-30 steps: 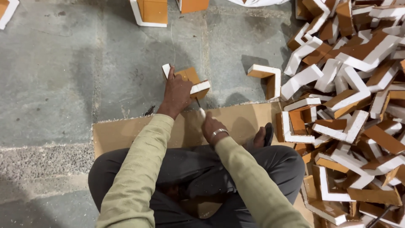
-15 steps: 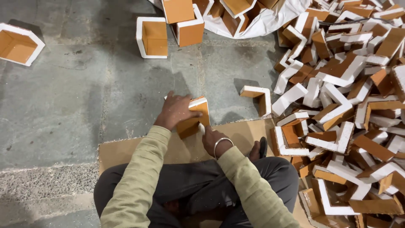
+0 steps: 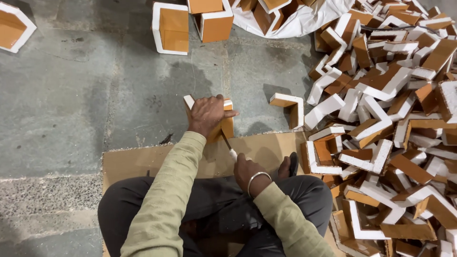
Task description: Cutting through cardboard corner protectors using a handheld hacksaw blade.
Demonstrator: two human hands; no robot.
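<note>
Centre frame, at the cardboard sheet's (image 3: 143, 164) far edge: left hand (image 3: 205, 114) clamped over an orange, white-edged corner piece (image 3: 225, 124), right hand (image 3: 246, 170) fisted round a thin white-handled tool (image 3: 228, 145) touching it; piece looks light, rigid, likely crumbly-edged, best gripped across flat faces.

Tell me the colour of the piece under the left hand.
Orange-brown with white edges: the corner piece under the left hand, head view.

Orange block (image 3: 223, 127) mostly covered by left hand (image 3: 205, 114), thin tool (image 3: 227, 144) tip hidden behind block, corner box (image 3: 13, 26) cut by upper left edge
</note>
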